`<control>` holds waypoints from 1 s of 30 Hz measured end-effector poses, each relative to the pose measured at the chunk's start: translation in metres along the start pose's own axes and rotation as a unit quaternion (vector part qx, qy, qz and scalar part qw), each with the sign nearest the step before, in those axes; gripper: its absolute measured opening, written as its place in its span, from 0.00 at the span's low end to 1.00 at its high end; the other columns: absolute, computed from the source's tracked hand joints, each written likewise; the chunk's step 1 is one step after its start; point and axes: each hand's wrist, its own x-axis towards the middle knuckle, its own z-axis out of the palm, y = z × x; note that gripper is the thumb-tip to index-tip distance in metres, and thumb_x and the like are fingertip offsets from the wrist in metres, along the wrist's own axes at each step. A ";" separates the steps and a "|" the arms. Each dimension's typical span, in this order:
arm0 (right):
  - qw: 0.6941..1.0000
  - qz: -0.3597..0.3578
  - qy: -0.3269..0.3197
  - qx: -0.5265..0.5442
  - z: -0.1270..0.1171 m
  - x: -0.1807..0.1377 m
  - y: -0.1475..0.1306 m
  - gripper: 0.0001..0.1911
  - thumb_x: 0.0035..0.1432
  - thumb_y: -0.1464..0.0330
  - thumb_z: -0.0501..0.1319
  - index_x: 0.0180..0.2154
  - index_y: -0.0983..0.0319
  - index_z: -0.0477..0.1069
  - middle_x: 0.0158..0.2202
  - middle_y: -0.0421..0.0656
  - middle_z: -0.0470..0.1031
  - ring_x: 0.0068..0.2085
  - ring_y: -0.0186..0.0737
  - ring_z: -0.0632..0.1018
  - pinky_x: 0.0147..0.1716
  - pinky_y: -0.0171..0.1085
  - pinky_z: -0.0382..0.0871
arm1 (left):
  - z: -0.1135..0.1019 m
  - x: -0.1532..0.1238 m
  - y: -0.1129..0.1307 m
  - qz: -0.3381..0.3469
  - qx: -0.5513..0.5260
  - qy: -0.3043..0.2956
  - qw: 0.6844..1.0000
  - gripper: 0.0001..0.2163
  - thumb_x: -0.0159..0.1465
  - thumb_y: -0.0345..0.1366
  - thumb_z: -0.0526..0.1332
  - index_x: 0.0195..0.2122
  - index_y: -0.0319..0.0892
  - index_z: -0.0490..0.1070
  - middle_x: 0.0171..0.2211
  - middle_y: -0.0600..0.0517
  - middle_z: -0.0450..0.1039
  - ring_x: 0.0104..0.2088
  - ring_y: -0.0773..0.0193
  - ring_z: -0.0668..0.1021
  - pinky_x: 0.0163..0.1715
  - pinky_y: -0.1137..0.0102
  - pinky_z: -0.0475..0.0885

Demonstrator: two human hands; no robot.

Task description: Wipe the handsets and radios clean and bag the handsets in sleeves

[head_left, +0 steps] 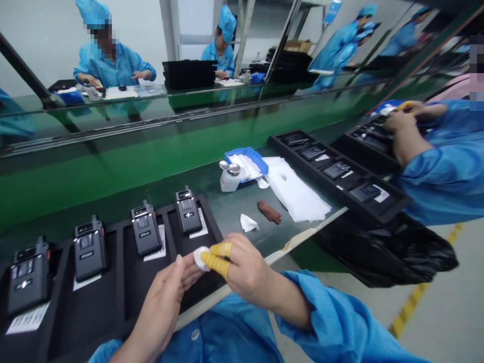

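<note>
My right hand (242,269), with yellow finger cots on two fingers, pinches a small white wipe (200,257). My left hand (170,297) meets it from the left, fingertips closed on the same wipe. Both hands hover over the near edge of a black foam tray (124,302). Several black handheld radios (145,228) lie in the tray's slots with white paper slips beside them.
On the green bench lie a crumpled wipe (248,223), a brown strip (269,212), white sheets (298,194), a white dispenser bottle (229,176) and a blue bin (247,160). A second black tray (340,174) sits right. A co-worker's hand (403,133) works there. A black bag (389,252) hangs below.
</note>
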 end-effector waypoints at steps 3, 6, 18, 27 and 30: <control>0.988 0.069 -0.007 -0.136 -0.013 0.013 0.054 0.11 0.62 0.70 0.55 0.38 0.62 0.77 0.31 0.45 0.75 0.34 0.38 0.71 0.34 0.37 0.66 | -0.006 0.010 -0.015 0.141 0.222 0.028 0.964 0.21 0.61 0.49 0.57 0.50 0.44 0.72 0.51 0.45 0.74 0.51 0.52 0.75 0.53 0.56 0.69; 0.939 0.222 -0.090 -0.246 -0.017 0.036 0.116 0.12 0.61 0.68 0.56 0.40 0.61 0.77 0.31 0.47 0.74 0.34 0.41 0.71 0.33 0.39 0.63 | -0.012 0.026 -0.033 0.375 0.433 0.048 0.818 0.17 0.61 0.38 0.60 0.51 0.46 0.71 0.52 0.47 0.72 0.54 0.53 0.73 0.58 0.53 0.62; 0.911 0.186 -0.245 -0.275 -0.008 0.051 0.165 0.13 0.55 0.73 0.56 0.35 0.63 0.79 0.34 0.48 0.76 0.33 0.42 0.72 0.31 0.40 0.57 | -0.006 0.042 -0.045 0.399 0.685 0.079 0.604 0.18 0.63 0.31 0.53 0.54 0.35 0.65 0.57 0.39 0.66 0.59 0.53 0.67 0.63 0.51 0.47; 0.976 -0.057 -0.157 -0.137 0.067 0.063 0.106 0.10 0.62 0.70 0.55 0.35 0.61 0.76 0.31 0.43 0.75 0.33 0.37 0.69 0.35 0.40 0.55 | -0.005 0.044 -0.042 0.382 0.705 0.082 0.592 0.21 0.60 0.31 0.54 0.54 0.34 0.65 0.59 0.36 0.63 0.62 0.50 0.62 0.61 0.51 0.50; 0.969 -0.099 -0.191 -0.121 0.084 0.068 0.100 0.10 0.63 0.70 0.54 0.35 0.60 0.75 0.33 0.41 0.75 0.34 0.37 0.68 0.37 0.41 0.54 | -0.008 0.046 -0.042 0.388 0.725 0.064 0.566 0.22 0.59 0.33 0.56 0.55 0.34 0.65 0.59 0.36 0.63 0.61 0.49 0.63 0.61 0.54 0.48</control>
